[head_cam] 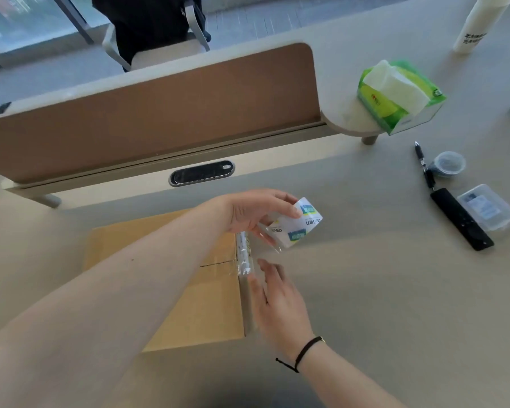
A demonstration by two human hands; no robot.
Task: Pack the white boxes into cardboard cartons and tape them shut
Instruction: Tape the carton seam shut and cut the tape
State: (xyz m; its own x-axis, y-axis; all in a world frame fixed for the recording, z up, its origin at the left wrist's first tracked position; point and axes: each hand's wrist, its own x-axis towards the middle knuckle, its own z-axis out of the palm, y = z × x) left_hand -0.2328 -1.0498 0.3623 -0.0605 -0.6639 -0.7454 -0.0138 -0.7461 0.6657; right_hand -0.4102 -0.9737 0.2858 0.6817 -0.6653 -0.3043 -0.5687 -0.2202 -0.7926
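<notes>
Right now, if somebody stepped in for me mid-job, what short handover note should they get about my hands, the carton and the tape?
Left hand grips the tape roll, held just past the carton's far right corner.
Right hand is open, fingers flat against the carton's right side, pressing the clear tape strip down.
Cardboard carton lies closed on the table, with tape running across its top seam and over the right edge.
Left to do: free the strip from the roll and smooth it. No white boxes are in view.
</notes>
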